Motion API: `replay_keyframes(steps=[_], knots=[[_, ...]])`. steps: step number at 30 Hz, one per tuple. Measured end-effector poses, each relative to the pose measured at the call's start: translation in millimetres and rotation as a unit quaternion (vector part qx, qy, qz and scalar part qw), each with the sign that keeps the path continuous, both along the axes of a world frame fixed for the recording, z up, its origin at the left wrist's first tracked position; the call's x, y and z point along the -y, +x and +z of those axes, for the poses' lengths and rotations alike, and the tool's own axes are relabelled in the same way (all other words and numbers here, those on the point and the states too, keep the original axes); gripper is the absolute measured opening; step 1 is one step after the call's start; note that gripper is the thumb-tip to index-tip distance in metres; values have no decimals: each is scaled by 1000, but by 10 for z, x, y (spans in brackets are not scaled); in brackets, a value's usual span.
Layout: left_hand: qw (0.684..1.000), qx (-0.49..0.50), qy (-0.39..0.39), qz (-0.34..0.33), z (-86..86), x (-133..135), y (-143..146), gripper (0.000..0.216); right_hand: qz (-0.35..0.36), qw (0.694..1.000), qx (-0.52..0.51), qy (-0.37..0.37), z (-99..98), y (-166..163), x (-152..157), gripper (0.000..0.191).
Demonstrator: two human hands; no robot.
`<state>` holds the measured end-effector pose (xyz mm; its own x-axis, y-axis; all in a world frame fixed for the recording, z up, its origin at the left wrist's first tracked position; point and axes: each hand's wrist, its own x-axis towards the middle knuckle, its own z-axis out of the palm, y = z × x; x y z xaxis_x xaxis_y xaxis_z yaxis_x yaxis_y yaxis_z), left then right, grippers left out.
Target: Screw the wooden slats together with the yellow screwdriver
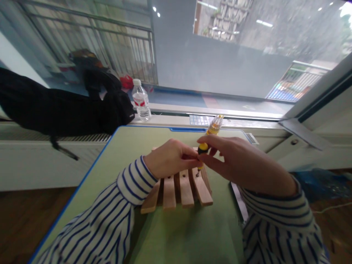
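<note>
A screwdriver (203,148) with a clear, yellow and black handle stands tilted over a slatted wooden piece (187,190). My right hand (231,157) is closed around the handle, thumb and fingers pinching its lower part. From the other side, my left hand (172,157) reaches in with its fingertips pressed together at the screwdriver's lower end. The tip meets a small screw (197,174) in the rightmost slat. Dark round holes show in the neighbouring slats. My left hand covers the far part of the wooden piece.
The wood rests on a green, blue-edged table (132,146). A water bottle (141,101) stands on the windowsill beside a black bag or garment (68,110). A flat dark-edged object (238,201) lies partly under my right sleeve. A large window rises beyond.
</note>
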<state>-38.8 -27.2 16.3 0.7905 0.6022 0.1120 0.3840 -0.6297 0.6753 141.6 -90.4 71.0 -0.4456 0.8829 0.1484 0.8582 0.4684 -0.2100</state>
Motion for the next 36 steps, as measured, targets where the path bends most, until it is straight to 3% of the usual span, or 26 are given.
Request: replay_keyframes(steps=[19, 24, 30, 36], knots=[[998, -35, 47, -9, 89, 78, 44, 24, 63, 997, -7, 42, -106, 147, 81, 8], [998, -34, 47, 0, 74, 84, 41, 22, 64, 997, -28, 36, -123, 146, 75, 10], [998, 11, 33, 56, 94, 121, 70, 20, 63, 996, -36, 47, -145, 150, 19, 15], [997, 23, -4, 67, 131, 153, 105, 17, 22, 997, -25, 68, -155, 184, -19, 19]])
